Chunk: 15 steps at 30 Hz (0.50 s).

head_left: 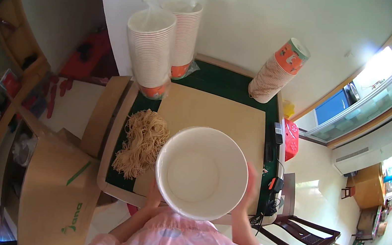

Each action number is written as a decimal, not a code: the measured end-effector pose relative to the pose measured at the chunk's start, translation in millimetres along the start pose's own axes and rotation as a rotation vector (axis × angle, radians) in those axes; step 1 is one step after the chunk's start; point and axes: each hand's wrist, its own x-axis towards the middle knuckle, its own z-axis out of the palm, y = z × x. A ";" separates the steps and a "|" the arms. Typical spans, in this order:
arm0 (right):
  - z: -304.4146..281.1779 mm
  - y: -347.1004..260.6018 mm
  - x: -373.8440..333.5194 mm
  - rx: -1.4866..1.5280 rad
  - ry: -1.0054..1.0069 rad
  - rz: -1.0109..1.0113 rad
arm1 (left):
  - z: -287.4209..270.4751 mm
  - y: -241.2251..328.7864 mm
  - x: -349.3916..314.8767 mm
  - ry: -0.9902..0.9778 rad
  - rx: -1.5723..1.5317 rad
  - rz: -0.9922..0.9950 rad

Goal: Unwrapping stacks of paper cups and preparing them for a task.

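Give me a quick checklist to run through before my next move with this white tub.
1. Hands on tub: ok. The left hand and right hand are at opposite sides of the white tub.
2. Finger placement: cannot tell. The tub hides most of the fingers.
3. Tub's inside visible: ok. Its white bottom shows.
4. Tub off the tan board: cannot tell. The view from above hides its underside.
5. Tan strands outside the tub: ok. They lie to its left.
6. Right table edge free of cables: not ok. Black cables lie there.
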 end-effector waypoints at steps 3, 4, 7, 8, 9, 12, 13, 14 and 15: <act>-32.3 -96.3 10.5 -0.011 -0.355 -0.764 | -15.5 -0.4 -18.0 -0.017 0.124 0.024; -25.7 -127.5 11.7 -0.116 -0.502 -0.852 | -17.4 0.4 -15.7 -0.033 0.164 0.028; 3.1 -152.1 7.8 -0.611 -0.665 -0.985 | -18.5 -2.9 -3.8 -0.104 0.262 0.055; 7.1 -150.0 4.4 -0.619 -0.628 -0.932 | -19.7 -5.1 -3.6 -0.114 0.295 0.065; 6.2 -149.6 5.3 -0.615 -0.634 -0.933 | -21.1 -7.3 -3.5 -0.121 0.328 0.076; -0.1 -146.2 13.5 -0.414 -0.646 -1.006 | -26.2 -14.6 -1.9 -0.138 0.422 0.102; -3.0 -142.2 19.2 -0.252 -0.629 -1.068 | -26.1 -16.2 3.4 -0.133 0.460 0.115; -4.3 -126.7 21.8 0.116 -0.557 -0.996 | -29.9 -16.5 4.2 -0.127 0.502 0.126; -2.5 -113.5 21.2 0.117 -0.560 -1.001 | -26.1 -18.9 6.0 -0.138 0.531 0.139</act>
